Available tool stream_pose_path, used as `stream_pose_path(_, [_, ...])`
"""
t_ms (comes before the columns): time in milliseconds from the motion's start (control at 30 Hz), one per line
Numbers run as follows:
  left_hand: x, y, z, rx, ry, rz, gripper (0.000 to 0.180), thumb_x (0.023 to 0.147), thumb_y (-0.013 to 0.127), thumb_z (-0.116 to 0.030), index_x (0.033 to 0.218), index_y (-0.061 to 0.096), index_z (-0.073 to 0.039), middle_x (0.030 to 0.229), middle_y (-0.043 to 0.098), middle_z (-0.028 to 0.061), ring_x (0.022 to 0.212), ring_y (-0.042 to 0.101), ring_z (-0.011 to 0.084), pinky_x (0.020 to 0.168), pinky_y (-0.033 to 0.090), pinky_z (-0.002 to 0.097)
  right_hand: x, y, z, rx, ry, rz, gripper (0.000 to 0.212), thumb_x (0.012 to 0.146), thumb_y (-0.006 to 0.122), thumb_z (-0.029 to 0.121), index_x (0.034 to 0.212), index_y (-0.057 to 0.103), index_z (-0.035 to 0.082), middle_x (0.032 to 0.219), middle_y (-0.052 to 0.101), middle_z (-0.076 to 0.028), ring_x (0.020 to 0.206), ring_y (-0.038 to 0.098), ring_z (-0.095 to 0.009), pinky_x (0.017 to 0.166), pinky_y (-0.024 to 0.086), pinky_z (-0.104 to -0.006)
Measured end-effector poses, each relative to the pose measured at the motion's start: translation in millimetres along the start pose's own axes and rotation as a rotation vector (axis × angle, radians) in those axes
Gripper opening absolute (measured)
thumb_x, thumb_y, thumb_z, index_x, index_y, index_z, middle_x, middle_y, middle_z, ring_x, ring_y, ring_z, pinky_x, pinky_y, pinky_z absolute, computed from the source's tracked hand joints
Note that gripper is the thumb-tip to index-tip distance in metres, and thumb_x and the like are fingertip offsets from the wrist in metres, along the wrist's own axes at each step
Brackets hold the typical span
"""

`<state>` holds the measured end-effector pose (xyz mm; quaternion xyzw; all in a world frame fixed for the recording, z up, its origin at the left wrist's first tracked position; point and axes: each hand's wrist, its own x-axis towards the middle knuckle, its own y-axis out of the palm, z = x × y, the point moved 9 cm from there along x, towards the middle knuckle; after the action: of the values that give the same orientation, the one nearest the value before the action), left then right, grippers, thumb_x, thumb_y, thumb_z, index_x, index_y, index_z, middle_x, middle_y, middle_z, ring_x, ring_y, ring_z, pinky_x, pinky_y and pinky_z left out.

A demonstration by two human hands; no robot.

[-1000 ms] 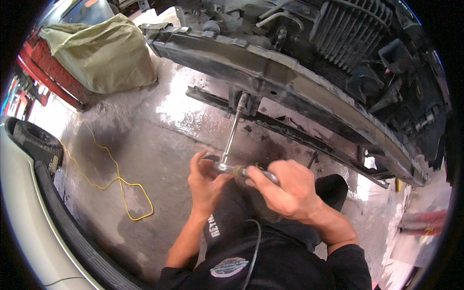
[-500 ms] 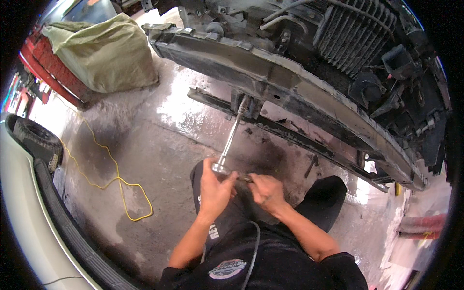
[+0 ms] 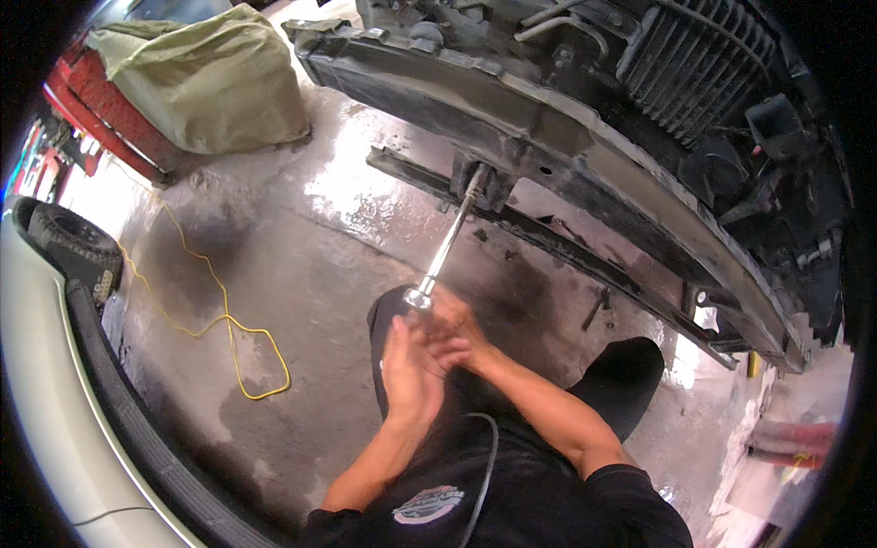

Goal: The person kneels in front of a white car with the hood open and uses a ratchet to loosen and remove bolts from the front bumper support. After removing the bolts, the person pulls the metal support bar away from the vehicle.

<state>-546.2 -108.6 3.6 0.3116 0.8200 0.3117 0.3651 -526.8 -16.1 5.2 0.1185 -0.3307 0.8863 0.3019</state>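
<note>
A long chrome extension bar [image 3: 448, 239] slants from the black bracket [image 3: 481, 183] under the vehicle's front crossbeam [image 3: 512, 128] down to the ratchet head [image 3: 417, 299] near my left knee. My left hand [image 3: 413, 374] is just below the ratchet head and apart from it, its fingers stretched out and slightly blurred. Behind it, beside the ratchet head, is my right hand [image 3: 457, 320]. Its fingers are smeared by motion and partly covered by the left hand, and the ratchet's handle is hidden there.
A ribbed cooler [image 3: 699, 68] and dark engine parts sit above the crossbeam. A dark lower rail [image 3: 585, 260] runs beneath it. A yellow cord [image 3: 226, 317] lies looped on the wet floor. At left stand a pale vehicle [image 3: 55, 393] and a cloth-covered object [image 3: 210, 87].
My left hand has come off the ratchet head and dropped below it, opening. My right hand has swung left and up toward the ratchet head. The whole view has shifted slightly.
</note>
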Motion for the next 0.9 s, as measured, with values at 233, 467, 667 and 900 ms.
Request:
stream_pose_path(233, [31,20,13,-0.515,-0.341,0.217,0.053,0.103,0.052,-0.048,0.115,0.06,0.003,0.104,0.068,0.0162,0.094,0.072,0.032,0.079,0.064,0.0428,-7,3,-30,0.267,0.254,0.075,0.021,0.085,0.069,0.012,0.104,0.063,0.006,0.099,0.062,-0.014,0.091,0.065,-0.035,0.073,0.053,-0.0424])
stream_pose_path(467, [47,1,-9,-0.259,-0.122,0.044,0.038,0.103,0.055,-0.033,0.104,0.062,0.005,0.094,0.07,0.0189,0.084,0.073,0.0292,0.069,0.065,0.037,-13,-32,-14,-0.001,0.095,0.001,0.018,0.089,0.066,0.007,0.106,0.068,0.0,0.094,0.07,-0.014,0.082,0.069,-0.028,0.073,0.055,-0.0379])
stream_pose_path(667, [31,31,-71,0.473,0.443,0.091,0.048,0.097,0.064,-0.008,0.133,0.032,-0.006,0.106,0.06,0.0128,0.089,0.066,0.0223,0.073,0.06,0.0326,19,-125,86,-0.246,-0.175,-0.133,0.017,0.087,0.067,0.001,0.104,0.071,-0.001,0.094,0.07,-0.016,0.08,0.069,-0.03,0.067,0.057,-0.037])
stream_pose_path(900, [-6,56,-94,1.476,1.115,0.018,0.049,0.094,0.066,-0.012,0.137,0.043,-0.001,0.126,0.055,0.0134,0.106,0.058,0.0277,0.09,0.046,0.0379,85,-76,249,-0.732,-1.005,-0.001,0.032,0.076,0.069,0.026,0.104,0.076,0.013,0.133,0.063,-0.009,0.13,0.052,-0.035,0.116,0.032,-0.0601])
